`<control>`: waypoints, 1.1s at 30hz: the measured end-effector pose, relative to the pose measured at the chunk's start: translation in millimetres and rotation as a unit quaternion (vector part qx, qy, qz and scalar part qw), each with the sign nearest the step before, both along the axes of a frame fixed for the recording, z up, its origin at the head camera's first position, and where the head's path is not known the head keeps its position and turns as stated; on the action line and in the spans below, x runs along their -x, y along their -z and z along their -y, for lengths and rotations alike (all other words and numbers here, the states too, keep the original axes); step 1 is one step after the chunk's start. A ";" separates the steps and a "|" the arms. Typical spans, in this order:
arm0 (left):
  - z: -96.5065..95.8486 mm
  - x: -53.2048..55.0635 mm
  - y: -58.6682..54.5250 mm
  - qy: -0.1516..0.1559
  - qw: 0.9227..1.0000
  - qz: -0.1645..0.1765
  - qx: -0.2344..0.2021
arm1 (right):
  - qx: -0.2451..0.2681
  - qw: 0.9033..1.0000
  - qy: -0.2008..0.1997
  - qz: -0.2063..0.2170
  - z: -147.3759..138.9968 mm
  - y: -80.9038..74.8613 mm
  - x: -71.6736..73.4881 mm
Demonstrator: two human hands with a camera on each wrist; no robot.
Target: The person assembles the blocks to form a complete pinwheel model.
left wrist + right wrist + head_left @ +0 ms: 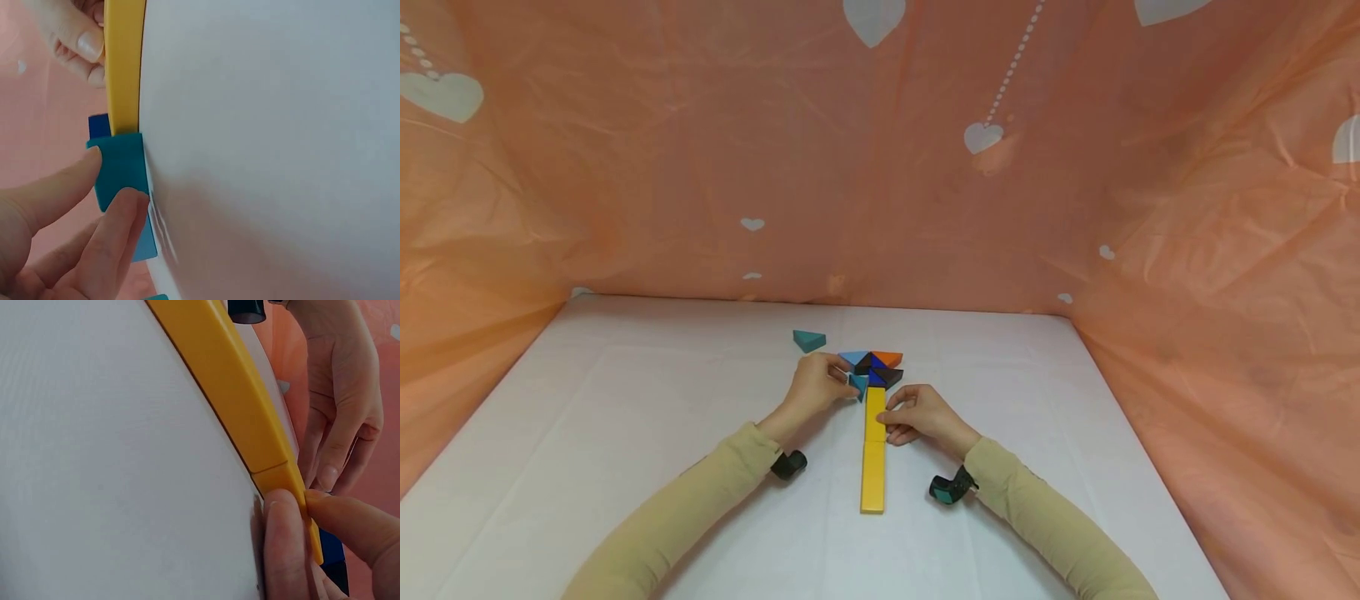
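Note:
My left hand pinches a teal triangular block between thumb and fingers, just left of the upper end of a yellow strip. The strip is two long yellow blocks laid end to end, an upper one and a lower one. From the right side, my right hand grips the upper yellow block, thumb over its top and a fingertip against its side. Above the strip is a cluster of triangular blocks: light blue, orange, dark blue and dark brown.
Another teal triangular block lies apart, behind the left hand. Everything sits on a white-covered table. An orange cloth with white hearts hangs around its back and sides. Each wrist carries a small black camera.

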State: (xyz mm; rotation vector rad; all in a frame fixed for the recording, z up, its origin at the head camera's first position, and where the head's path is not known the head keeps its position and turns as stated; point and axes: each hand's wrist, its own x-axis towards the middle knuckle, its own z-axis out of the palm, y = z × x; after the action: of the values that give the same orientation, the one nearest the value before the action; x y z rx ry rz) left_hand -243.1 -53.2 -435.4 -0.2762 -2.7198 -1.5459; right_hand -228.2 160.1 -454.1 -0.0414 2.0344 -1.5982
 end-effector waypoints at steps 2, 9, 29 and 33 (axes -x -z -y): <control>-2.2 -0.2 1.2 -0.001 1.000 -0.001 0.000 | 0.000 1.000 0.000 -0.001 -0.3 0.6 0.3; -7.5 0.8 4.7 -0.009 1.000 -0.015 0.013 | 0.005 1.000 -0.002 -0.002 -0.2 0.7 -0.4; -9.3 4.1 5.8 -0.033 0.999 -0.020 0.000 | 0.012 1.000 0.000 -0.002 -0.9 -0.5 -1.4; -9.3 4.9 6.1 -0.043 0.999 -0.009 -0.003 | 0.008 1.000 0.002 -0.005 -0.3 -0.4 -2.2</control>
State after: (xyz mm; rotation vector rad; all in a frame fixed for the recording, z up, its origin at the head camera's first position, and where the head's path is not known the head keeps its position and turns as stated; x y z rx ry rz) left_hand -248.0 -44.0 -441.4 -0.1701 -2.6741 -1.5222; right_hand -226.0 160.5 -453.7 -0.0512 2.0309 -1.6212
